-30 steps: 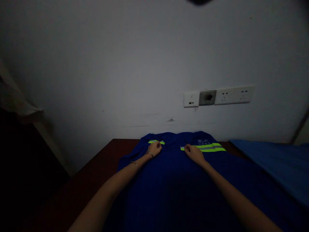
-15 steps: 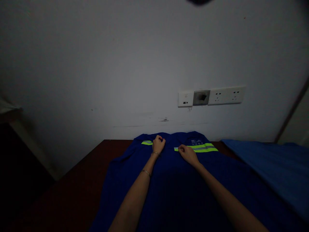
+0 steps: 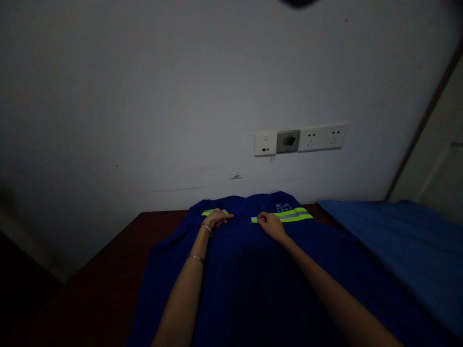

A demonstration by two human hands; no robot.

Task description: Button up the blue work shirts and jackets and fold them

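Note:
A dark blue work jacket point(image 3: 231, 270) with yellow-green and grey reflective strips lies spread out, its collar end towards the wall. My left hand point(image 3: 217, 219), with two bracelets on that arm, is over the left strip. Its index finger points right across the jacket's middle, the other fingers are loosely bent, and nothing shows in them. On the other side, my right hand point(image 3: 269, 224) pinches the cloth at the inner end of the right reflective strip point(image 3: 294, 215). White printing sits just above that strip. Both forearms reach over the lower jacket, which is in deep shadow.
The jacket rests on a dark red-brown table point(image 3: 108, 270) against a pale wall point(image 3: 162, 96). A lighter blue cloth point(image 3: 394, 241) lies on the right. Sockets and switches point(image 3: 300, 140) are set in the wall above. A door frame point(image 3: 419, 125) stands at far right.
My left hand has moved left and slightly down, and its index finger is now stretched out. The right hand stays at the strip's end. The whole view has shifted a little to the right.

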